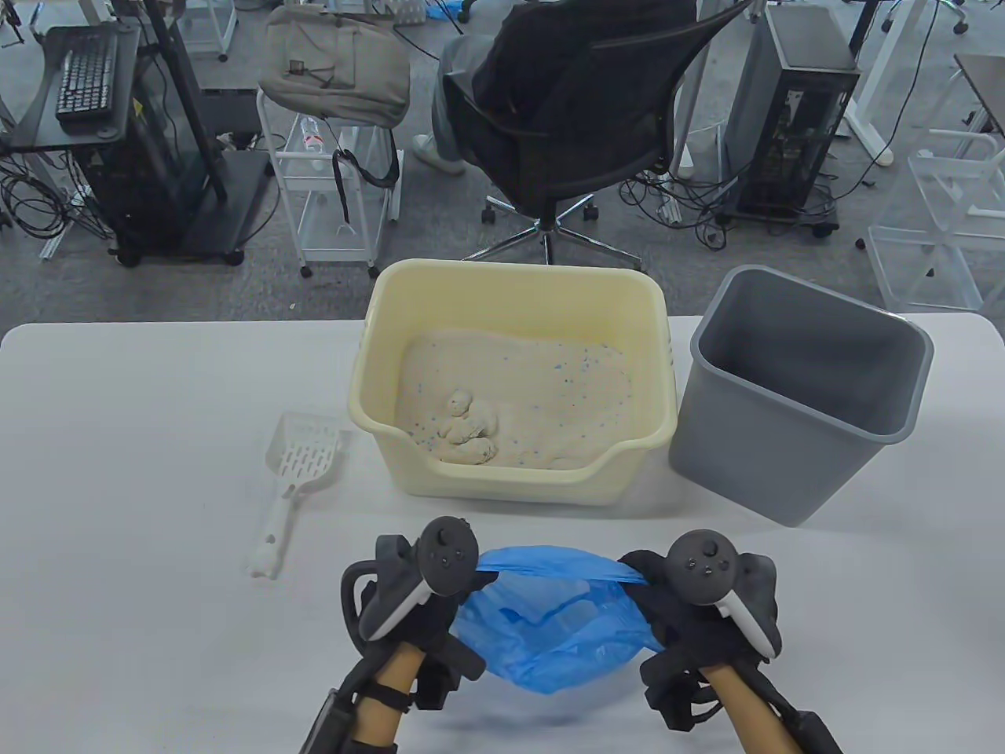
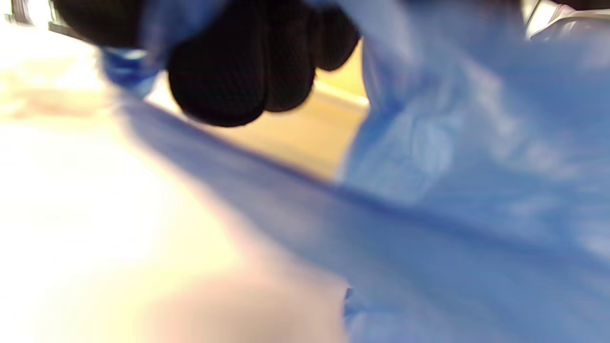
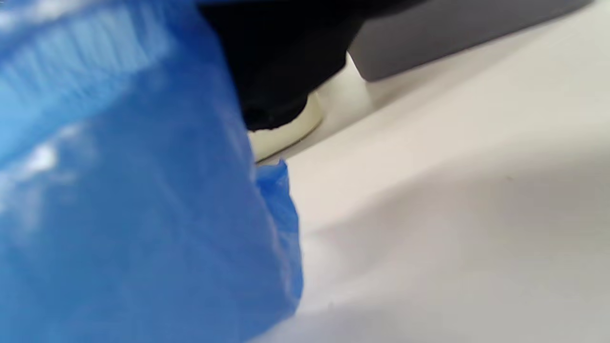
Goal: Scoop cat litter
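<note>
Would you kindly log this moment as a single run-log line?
left hand + right hand: hold blue bag open | scoop: on table, untouched | litter box: clumps present | bin: unlined

This is an office or lab: a mesh office chair (image 1: pixel 577 133) at twelve o'clock, a computer tower (image 1: pixel 793 110) at one, a keyboard (image 1: pixel 85 75) on a stand at ten, cables across grey carpet.

Bright overhead view, blurred wrist views

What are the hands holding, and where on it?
Both hands, left and right, hold the thin blue plastic bag, each gripping one side of its top edge, stretching it between them.
</note>
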A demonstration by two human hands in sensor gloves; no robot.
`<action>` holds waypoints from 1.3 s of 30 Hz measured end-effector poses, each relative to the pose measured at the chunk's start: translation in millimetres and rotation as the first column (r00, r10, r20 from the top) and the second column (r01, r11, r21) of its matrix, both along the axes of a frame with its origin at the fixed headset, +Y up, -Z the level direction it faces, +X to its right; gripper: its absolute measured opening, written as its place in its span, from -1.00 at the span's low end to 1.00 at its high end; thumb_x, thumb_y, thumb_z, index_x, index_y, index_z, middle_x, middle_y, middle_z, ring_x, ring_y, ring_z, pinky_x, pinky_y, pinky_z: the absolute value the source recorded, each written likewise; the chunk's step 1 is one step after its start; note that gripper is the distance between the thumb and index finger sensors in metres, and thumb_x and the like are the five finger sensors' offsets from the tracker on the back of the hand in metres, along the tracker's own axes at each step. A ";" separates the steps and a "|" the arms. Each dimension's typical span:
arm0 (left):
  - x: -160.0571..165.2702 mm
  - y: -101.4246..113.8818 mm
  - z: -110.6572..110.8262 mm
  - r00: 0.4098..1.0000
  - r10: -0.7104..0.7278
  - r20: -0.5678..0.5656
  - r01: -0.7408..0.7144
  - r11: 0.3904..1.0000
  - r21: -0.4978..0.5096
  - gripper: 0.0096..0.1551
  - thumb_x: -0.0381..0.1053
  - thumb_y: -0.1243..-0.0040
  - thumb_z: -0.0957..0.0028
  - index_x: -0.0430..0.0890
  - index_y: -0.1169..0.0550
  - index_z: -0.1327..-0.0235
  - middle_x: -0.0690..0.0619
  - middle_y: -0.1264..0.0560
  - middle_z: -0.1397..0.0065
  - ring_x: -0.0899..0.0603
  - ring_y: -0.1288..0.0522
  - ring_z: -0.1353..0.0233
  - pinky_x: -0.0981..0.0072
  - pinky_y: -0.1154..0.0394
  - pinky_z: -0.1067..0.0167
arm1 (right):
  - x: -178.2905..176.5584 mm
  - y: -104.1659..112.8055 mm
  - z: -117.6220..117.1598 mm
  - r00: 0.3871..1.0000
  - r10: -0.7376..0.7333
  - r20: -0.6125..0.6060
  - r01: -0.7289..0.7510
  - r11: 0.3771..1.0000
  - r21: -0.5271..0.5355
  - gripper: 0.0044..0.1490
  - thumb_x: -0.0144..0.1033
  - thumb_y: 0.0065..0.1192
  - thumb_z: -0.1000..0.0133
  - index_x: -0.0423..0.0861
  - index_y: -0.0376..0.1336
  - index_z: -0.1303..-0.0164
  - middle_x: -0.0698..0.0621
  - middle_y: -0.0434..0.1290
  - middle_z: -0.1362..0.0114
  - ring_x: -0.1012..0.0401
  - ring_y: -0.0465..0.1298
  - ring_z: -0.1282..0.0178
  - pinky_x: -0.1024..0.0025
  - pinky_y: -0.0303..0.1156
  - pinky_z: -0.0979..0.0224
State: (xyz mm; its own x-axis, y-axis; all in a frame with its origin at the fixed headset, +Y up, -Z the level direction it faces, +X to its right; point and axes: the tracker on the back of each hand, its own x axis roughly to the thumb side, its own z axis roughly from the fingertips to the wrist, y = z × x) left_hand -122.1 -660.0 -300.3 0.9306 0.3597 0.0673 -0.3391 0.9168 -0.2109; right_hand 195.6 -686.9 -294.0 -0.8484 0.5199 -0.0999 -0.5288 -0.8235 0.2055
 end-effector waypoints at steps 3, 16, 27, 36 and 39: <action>-42.4 8.0 -3.3 0.986 0.128 -0.103 -0.133 0.990 -0.041 0.02 0.36 -0.10 -0.03 -0.17 -0.25 -0.67 -0.27 -0.37 -0.57 -0.45 -0.44 -0.46 -0.30 -0.39 -0.28 | 2.9 1.4 0.9 1.000 -0.003 0.011 0.004 0.993 -0.122 -0.51 -0.01 0.26 -0.18 -0.02 0.39 -0.21 0.09 0.64 0.11 0.38 0.59 0.55 0.56 0.52 0.43; -164.2 -80.7 -61.0 0.725 -0.246 -0.643 -0.035 0.920 -0.391 0.14 0.37 0.03 -0.12 -0.17 0.14 -0.73 -0.30 0.08 -0.75 -0.49 -0.06 -0.69 -0.43 -0.11 -0.49 | -0.1 1.9 5.0 0.999 0.008 0.042 -0.003 0.993 -0.118 -0.50 0.03 0.24 -0.19 -0.02 0.39 -0.20 0.08 0.64 0.10 0.36 0.61 0.52 0.55 0.53 0.41; -172.3 -82.5 -60.3 0.682 -0.212 -0.701 0.041 0.967 -0.253 -0.23 0.16 0.03 -0.22 -0.23 -0.14 -0.53 -0.30 -0.31 -0.52 -0.38 -0.51 -0.33 -0.19 -0.48 -0.26 | 8.7 -5.3 2.3 0.997 0.000 0.077 0.009 0.992 -0.122 -0.50 0.03 0.23 -0.19 -0.01 0.39 -0.20 0.08 0.64 0.09 0.36 0.61 0.52 0.54 0.53 0.40; -135.8 42.5 16.5 0.814 0.250 -0.523 -0.019 0.913 0.408 -0.27 0.25 -0.05 -0.21 -0.13 -0.33 -0.52 -0.03 -0.56 0.06 -0.01 -0.52 0.34 0.24 -0.54 0.36 | 9.9 -2.7 5.9 0.996 -0.050 0.069 0.056 0.994 -0.097 -0.51 0.03 0.22 -0.19 0.00 0.38 -0.20 0.09 0.64 0.08 0.36 0.61 0.51 0.54 0.53 0.40; -103.9 83.0 20.9 0.885 0.265 -0.382 -0.077 0.894 0.441 -0.30 0.30 -0.11 -0.20 -0.13 -0.49 -0.41 0.00 -0.62 0.20 0.03 -0.52 0.45 0.30 -0.54 0.49 | 9.6 -1.9 6.5 0.996 -0.060 0.064 0.065 0.993 -0.094 -0.51 0.04 0.22 -0.19 0.00 0.38 -0.21 0.09 0.64 0.08 0.36 0.61 0.51 0.54 0.53 0.40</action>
State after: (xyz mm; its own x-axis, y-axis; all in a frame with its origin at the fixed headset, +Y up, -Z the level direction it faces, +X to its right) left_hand -226.0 -577.0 -279.3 0.8269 0.5439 -0.1425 -0.4679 0.8062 0.3621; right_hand 205.2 -688.7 -287.6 -0.8053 0.5574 -0.2020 -0.5926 -0.7665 0.2476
